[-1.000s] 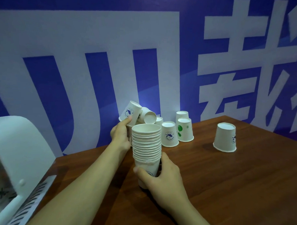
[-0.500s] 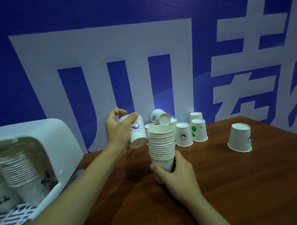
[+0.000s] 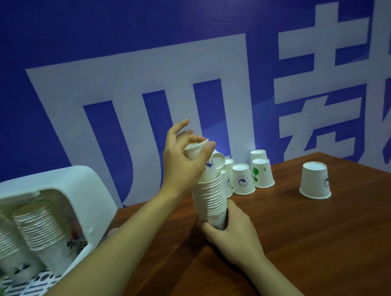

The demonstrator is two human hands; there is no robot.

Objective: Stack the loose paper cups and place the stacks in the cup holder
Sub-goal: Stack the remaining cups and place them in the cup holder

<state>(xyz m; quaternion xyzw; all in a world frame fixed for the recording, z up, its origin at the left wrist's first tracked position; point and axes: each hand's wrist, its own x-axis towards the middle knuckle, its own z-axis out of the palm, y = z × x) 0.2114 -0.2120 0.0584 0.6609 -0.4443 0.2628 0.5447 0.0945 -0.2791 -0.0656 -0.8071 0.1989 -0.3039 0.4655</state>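
Stack of paper cups point(image 3: 210, 199) stands upright on the bench point(image 3: 304, 243), mouth up, and we grip its bottom cup with the right hand point(image 3: 234, 234), fingers point(image 3: 209, 228) and thumb curled round the base. Single cup point(image 3: 201, 157) sits right above the stack, lower end going into the top cup's mouth, tilted a bit. Left hand point(image 3: 181, 162) pinches that cup near its upper end: thumb on the near side, forefinger on the far side, remaining fingers spread upward and touching nothing. A blue logo shows on the cup just below the left thumb.

Just beyond the left fingers, behind the stack, loose cups point(image 3: 243, 179) sit upside down near the wall: one with a blue round logo, one with green print point(image 3: 262, 173), another behind that, and a couple partly hidden by the stack. One cup lies on its side point(image 3: 219, 163) on top of that group, mouth toward us. Well to the right of the right-hand fingers, an upside-down cup point(image 3: 315, 180) stands alone on the bench.

Well left of both hands, white cup holder point(image 3: 65, 185) sits at the bench edge, open toward us. Two finished stacks point(image 3: 41, 226) lean inside it over a slotted tray point(image 3: 28, 288). Blue wall point(image 3: 120, 50) with large white characters runs behind the bench.
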